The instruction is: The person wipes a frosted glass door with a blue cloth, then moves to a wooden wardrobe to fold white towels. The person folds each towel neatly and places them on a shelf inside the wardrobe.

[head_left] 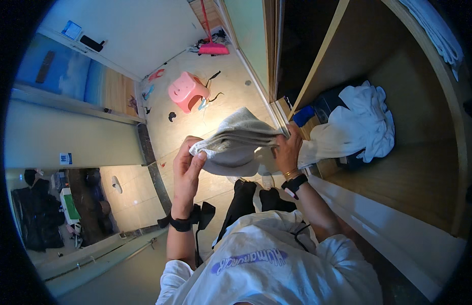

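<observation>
Between my two hands a light grey, folded cloth (236, 140) is stretched in the air; whether it is a towel or a garment I cannot tell. My left hand (187, 161) pinches its left corner between thumb and fingers. Its right end is gripped by my right hand (288, 150), with the fingers partly hidden by the fabric. To the right, crumpled white fabric (365, 122) lies in the bottom of a wooden cabinet (424, 162) and trails towards my right wrist.
Ahead on the tiled floor stands a pink stool (186, 91), with dark straps or cords beside it. A pink broom (213, 48) leans by the far wall. Blue folded cloth (307, 116) lies inside the cabinet. A slipper (116, 184) is beyond the doorway on the left.
</observation>
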Demonstrator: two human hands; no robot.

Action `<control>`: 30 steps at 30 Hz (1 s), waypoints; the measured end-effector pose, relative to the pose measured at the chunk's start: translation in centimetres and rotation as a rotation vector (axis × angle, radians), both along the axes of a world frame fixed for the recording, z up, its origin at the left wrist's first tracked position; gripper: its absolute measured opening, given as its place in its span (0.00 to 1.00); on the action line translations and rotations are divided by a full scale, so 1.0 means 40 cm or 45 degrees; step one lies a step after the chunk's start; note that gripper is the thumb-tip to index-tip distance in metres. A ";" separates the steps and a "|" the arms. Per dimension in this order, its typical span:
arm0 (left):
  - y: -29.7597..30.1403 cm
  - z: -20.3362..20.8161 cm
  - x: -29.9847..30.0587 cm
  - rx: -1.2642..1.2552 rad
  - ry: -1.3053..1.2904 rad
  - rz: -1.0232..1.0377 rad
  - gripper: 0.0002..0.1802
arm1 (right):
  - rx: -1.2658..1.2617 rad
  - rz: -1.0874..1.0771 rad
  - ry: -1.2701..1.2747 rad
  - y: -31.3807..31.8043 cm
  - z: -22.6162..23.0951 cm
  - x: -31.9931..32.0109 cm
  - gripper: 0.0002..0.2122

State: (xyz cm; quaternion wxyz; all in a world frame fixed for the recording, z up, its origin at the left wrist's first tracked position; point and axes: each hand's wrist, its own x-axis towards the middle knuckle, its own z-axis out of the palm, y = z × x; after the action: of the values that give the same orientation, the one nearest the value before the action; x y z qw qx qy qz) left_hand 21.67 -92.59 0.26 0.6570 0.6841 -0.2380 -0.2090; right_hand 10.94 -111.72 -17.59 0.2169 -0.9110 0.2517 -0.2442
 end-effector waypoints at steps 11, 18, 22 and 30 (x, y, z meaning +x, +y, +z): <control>0.145 -0.020 0.114 0.177 -0.172 0.206 0.08 | 0.513 0.210 -0.388 -0.226 0.218 -0.002 0.07; 0.217 -0.145 0.133 0.007 -0.026 0.373 0.11 | 0.631 0.298 -0.467 -0.173 0.259 -0.005 0.11; 0.238 -0.185 0.112 0.070 0.027 0.387 0.12 | 0.707 0.371 -0.375 -0.159 0.262 -0.025 0.11; 0.130 0.177 0.214 -0.293 -0.199 0.184 0.19 | 1.146 0.419 -0.704 -0.210 0.633 0.050 0.23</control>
State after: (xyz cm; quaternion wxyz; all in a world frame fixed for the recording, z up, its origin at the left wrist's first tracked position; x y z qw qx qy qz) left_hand 30.24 -87.40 7.35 0.7238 0.6340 -0.2609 -0.0786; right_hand 12.92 -120.12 7.71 0.6782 -0.6578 0.1191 -0.3054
